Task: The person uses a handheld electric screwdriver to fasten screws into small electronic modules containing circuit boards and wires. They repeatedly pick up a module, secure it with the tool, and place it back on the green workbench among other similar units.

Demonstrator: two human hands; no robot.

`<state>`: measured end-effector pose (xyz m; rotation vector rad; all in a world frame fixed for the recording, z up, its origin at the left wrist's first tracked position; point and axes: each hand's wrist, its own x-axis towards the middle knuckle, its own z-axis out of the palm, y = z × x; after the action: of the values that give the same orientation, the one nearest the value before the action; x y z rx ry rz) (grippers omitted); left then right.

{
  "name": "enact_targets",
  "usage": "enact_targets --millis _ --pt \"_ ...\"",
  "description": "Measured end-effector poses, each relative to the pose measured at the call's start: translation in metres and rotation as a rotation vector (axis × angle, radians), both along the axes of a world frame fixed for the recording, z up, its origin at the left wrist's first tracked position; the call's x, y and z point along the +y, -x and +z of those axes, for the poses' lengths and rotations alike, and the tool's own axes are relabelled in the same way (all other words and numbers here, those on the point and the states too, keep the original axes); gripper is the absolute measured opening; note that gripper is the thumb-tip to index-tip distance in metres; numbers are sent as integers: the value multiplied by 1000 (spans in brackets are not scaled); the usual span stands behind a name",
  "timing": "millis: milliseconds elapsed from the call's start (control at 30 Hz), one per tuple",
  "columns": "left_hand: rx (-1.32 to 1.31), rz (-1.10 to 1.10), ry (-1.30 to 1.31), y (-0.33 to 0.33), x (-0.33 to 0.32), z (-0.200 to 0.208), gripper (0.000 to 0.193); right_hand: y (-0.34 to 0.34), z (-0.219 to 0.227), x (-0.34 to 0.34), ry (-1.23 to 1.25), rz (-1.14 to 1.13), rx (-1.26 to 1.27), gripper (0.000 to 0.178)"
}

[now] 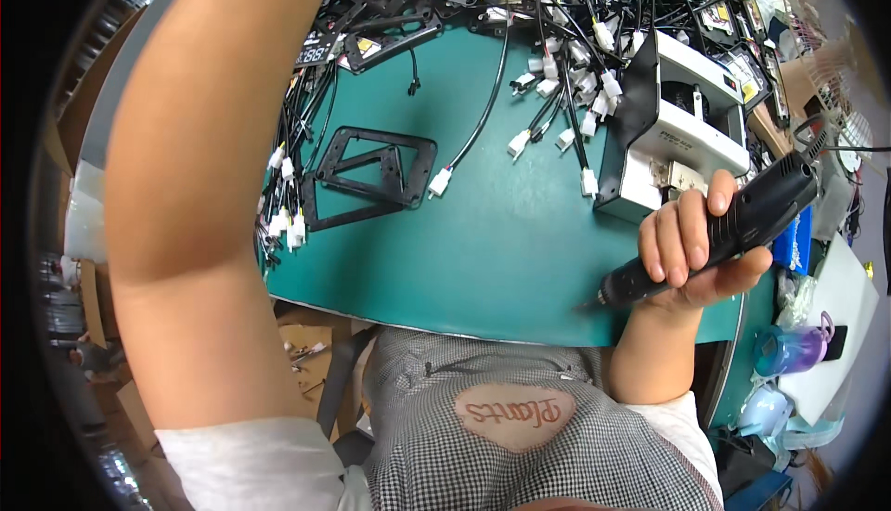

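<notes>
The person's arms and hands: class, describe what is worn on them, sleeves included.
The left sleeve and right sleeve are short and white. Below them the visible parts of both arms are bare. The right hand is ungloved, with no ring or watch showing. The left hand is out of view.

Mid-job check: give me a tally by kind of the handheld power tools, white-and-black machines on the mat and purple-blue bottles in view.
Handheld power tool, in the right hand: 1
White-and-black machine: 1
Purple-blue bottle: 1
Total: 3
</notes>
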<state>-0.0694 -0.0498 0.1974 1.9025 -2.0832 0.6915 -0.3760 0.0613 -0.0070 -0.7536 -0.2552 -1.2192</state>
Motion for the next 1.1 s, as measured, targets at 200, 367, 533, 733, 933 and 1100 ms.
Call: enact_targets --millis 200,367,533,733,933,1100 --pt "66 250 -643 -72 -15 -134 41 2 4 8 -33 -50 15 64" --pt "-45 377 -463 -114 19 -206 31 3 3 6 -64 -68 21 63" --pt "-7 265 -269 -115 35 -182 25 5 -1 1 -43 -36 23 63" --pt "216 205 -9 -116 72 -128 24 7 -5 1 -21 -27 33 61" --pt "800 152 -471 -51 123 -132 27 13 -9 -4 -21 -37 39 61" --pt "658 -244 -504 20 177 -206 15 14 -3 -1 -81 -10 63 54"
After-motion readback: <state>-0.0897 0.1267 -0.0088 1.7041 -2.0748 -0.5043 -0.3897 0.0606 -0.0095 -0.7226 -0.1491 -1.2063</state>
